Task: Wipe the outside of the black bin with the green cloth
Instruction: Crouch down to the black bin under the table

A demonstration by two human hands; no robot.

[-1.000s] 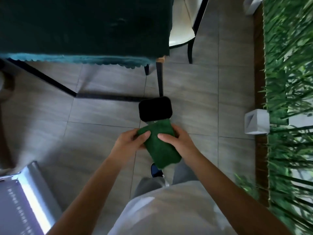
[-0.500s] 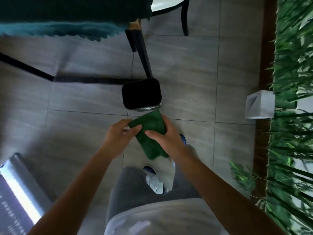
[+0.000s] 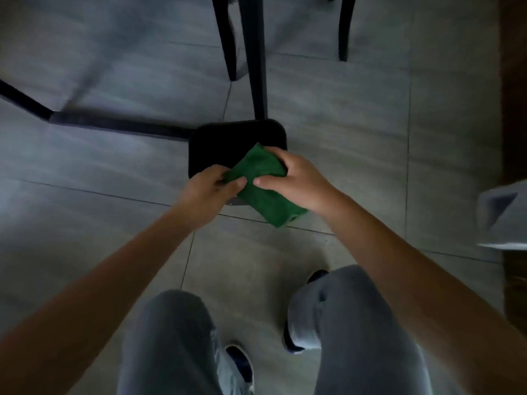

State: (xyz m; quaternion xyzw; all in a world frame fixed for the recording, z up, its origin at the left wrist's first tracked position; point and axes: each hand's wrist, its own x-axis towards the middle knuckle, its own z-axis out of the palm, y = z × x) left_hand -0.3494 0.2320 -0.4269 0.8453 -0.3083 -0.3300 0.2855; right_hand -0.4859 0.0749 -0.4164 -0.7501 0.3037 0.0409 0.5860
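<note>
Head view, looking straight down: both bare hands grasp the green cloth point(image 3: 263, 185) just above the centre of the frame. The left hand point(image 3: 209, 192) pinches the cloth's left edge, thumb and curled fingers closed on the fabric. The right hand point(image 3: 296, 181) wraps over the cloth's upper right side, thumb pressed flat on top and fingers curled around the far edge. The cloth is folded into a thick oblong pad with a nubby, towel-like pile; its lower end hangs free below the right hand. Directly behind the cloth and hands sits the black bin point(image 3: 236, 143), a squarish container with rounded corners and a dark, matte look; the cloth overlaps its near right part, though whether fabric touches the bin cannot be told. The bin stands on a grey tiled floor point(image 3: 342, 132) with thin grout lines, beside a slim black table leg point(image 3: 255, 61) rising toward the top of the frame. Grey jeans point(image 3: 353, 323) and dark shoes fill the lower frame. A pale boxy object point(image 3: 502, 218) sits at the right edge. No writing or labels can be read.
</note>
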